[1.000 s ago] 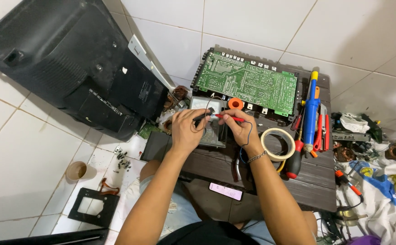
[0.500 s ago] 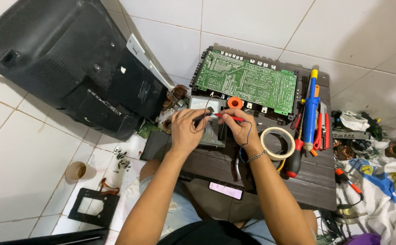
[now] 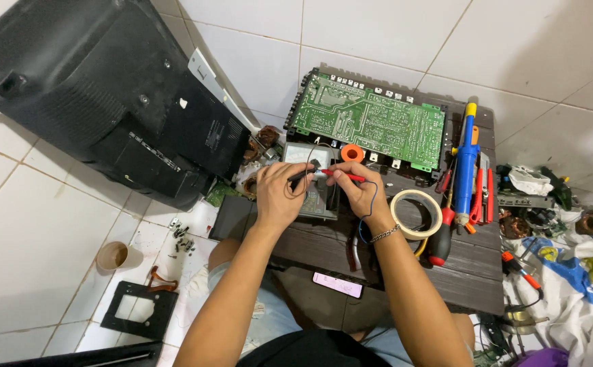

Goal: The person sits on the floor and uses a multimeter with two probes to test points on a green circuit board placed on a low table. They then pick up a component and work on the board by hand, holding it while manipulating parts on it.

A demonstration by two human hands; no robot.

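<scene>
Left hand [image 3: 277, 197] pinches the black probe [image 3: 301, 175], right hand [image 3: 359, 192] the red probe [image 3: 342, 175], tips meeting over the analog multimeter [image 3: 308, 182] at the bench's [image 3: 405, 265] ten o'clock; keep both grips steady.

A single head-worn camera looks steeply down from above the seated person, close enough that both forearms rise from the bottom edge to mid-frame. The dark worktop [image 3: 459, 272] fills the centre and right, the green circuit board [image 3: 371, 126] lies at the upper middle, the black television shell [image 3: 92, 102] at the upper left, white floor tiles [image 3: 31, 224] around.
</scene>
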